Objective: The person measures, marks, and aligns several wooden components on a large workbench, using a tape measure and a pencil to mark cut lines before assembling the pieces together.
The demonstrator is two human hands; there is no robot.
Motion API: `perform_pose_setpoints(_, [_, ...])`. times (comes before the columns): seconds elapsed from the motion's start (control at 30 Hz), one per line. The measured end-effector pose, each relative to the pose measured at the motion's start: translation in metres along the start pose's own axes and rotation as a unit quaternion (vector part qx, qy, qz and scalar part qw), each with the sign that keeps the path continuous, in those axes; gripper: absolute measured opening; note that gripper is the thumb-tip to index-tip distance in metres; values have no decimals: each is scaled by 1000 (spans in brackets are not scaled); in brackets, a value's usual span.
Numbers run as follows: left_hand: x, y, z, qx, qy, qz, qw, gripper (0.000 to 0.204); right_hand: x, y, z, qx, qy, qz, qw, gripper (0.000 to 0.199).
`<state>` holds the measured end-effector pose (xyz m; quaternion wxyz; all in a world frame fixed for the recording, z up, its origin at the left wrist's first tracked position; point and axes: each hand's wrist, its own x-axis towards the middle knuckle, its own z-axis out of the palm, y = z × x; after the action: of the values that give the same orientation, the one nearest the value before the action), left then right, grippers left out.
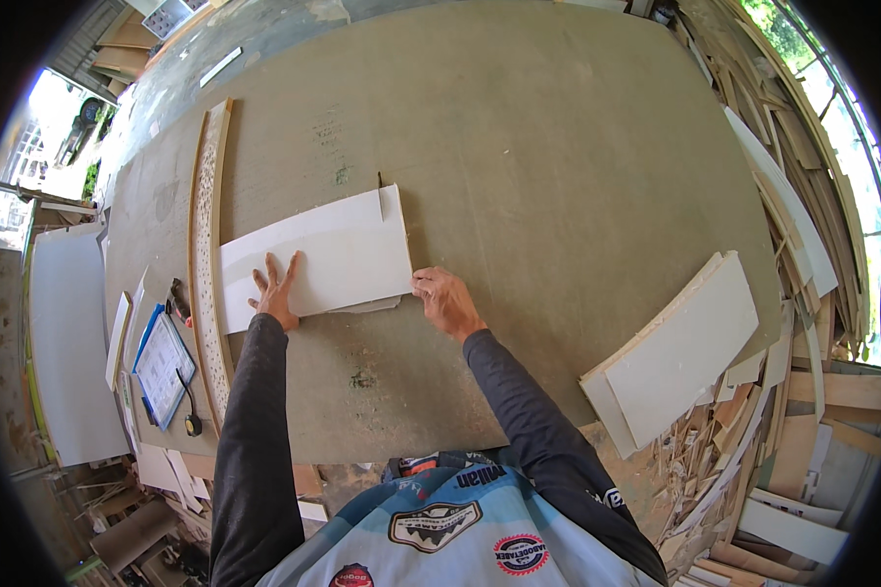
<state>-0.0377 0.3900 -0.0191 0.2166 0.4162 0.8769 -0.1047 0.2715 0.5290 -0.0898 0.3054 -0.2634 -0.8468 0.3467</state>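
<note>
A long white board lies on the large brown work surface, slightly tilted in my view. Flat on its left part rests my left hand, fingers spread. My right hand is closed at the board's near right corner, thumb and fingertips pinched against the edge; exactly what lies between them is partly hidden. Another thin pale piece peeks out under the board's near edge. At the far right corner a small dark thin thing sticks out. The board's left end meets a long wood-edged strip.
Left of the strip lie a blue clipboard with papers, a tape measure and a dark-and-red hand tool. Several white boards are stacked at the right edge. Beyond them, wood offcuts are piled up.
</note>
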Motion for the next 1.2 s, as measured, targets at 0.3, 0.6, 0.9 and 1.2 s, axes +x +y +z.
perform_pose_setpoints(0.3, [15,-4,-3,-7,-2,0,1000,138,15,4,-2,25,12,18,999,12])
perform_pose_setpoints(0.6, [20,-1,-12,-5,-12,-6,1000,139,24,5,-4,10,6,56,998,7])
perform_pose_setpoints(0.9, [28,3,-18,-7,-9,-7,1000,140,35,7,-9,-25,16,57,998,17])
perform_pose_setpoints(1.2, [38,3,-19,0,6,-5,1000,140,45,17,-12,-37,24,38,998,25])
